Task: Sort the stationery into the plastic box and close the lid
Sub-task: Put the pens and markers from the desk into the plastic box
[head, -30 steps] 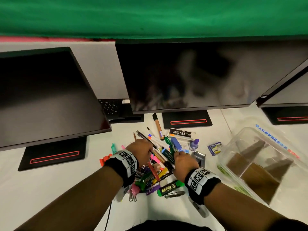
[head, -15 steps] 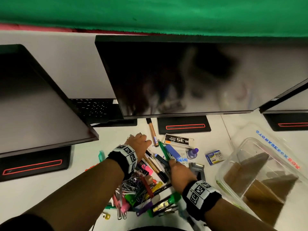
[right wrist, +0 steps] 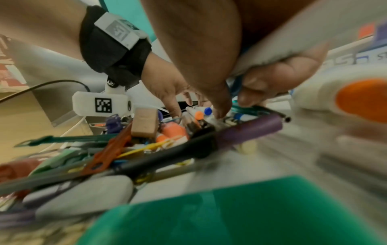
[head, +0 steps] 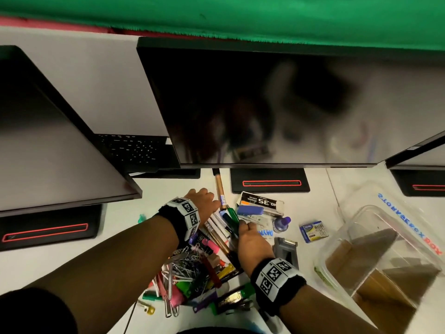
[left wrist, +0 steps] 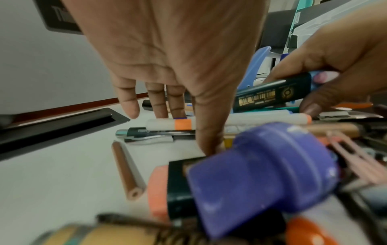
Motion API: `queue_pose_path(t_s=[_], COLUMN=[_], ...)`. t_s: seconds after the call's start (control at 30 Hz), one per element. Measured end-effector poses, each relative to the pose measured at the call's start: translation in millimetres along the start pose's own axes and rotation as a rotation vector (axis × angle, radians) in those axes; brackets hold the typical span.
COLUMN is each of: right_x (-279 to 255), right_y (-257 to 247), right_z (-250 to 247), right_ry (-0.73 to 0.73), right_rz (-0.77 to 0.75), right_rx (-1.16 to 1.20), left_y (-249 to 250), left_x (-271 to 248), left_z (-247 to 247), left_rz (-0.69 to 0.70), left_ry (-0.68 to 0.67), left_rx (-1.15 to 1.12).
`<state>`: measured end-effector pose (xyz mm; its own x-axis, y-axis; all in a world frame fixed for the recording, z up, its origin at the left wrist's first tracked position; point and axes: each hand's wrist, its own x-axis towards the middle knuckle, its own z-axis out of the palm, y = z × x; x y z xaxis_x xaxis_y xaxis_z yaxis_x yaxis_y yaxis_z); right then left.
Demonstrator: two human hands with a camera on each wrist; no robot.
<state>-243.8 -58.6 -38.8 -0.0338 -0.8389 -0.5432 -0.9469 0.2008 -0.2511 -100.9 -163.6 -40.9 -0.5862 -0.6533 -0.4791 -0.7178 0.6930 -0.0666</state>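
Note:
A heap of pens, markers, clips and erasers (head: 207,268) lies on the white desk in front of me. My left hand (head: 203,201) reaches over its far end. Its fingers (left wrist: 157,102) are straight and the thumb presses on a row of pens (left wrist: 171,125). My right hand (head: 246,231) grips a dark green marker (left wrist: 272,94) with gold print between thumb and fingers, along with other pens (right wrist: 243,106). The clear plastic box (head: 337,239) with cardboard dividers stands open at the right. Its lid (head: 407,215), lettered STORAGE BOX, lies behind it.
A blue stapler (head: 250,210), a staples box (head: 263,201), a purple-capped bottle (head: 282,224), a small blue packet (head: 313,231) and a grey tool (head: 286,249) lie between the heap and the box. Three monitors (head: 265,104) overhang the desk's back.
Both hands have moved away from me toward the far end of the pens. The right hand has closed round the green marker, which now sticks out beyond its fingers.

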Motion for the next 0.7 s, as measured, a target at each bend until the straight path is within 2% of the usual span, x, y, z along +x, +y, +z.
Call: queue_pose_path(t_s=[0.33, 0.5, 0.63, 0.7], right_x=[-1.4, -5.1, -15.6, -23.4], right_y=[6.5, 12.0, 14.4, 13.8], right_z=[3.1, -0.6, -8.6, -15.8], right_ry=[0.026, -0.012, -0.031, -0.015], right_rz=[-0.028, -0.008, -0.024, -0.022], right_rx=[-0.051, -0.031, -0.006, 0.022], left_y=[1.6, 1.3, 2.8, 3.4], left_x=[-6.3, -12.4, -21.9, -27.3], left_z=[2.1, -0.5, -6.8, -10.2], left_rz=[0.016, 0.043, 0.068, 0.069], left_ry=[-0.101, -0.161, -0.142, -0.091], left_rx=[0.015, 0.071, 0.012, -0.043])
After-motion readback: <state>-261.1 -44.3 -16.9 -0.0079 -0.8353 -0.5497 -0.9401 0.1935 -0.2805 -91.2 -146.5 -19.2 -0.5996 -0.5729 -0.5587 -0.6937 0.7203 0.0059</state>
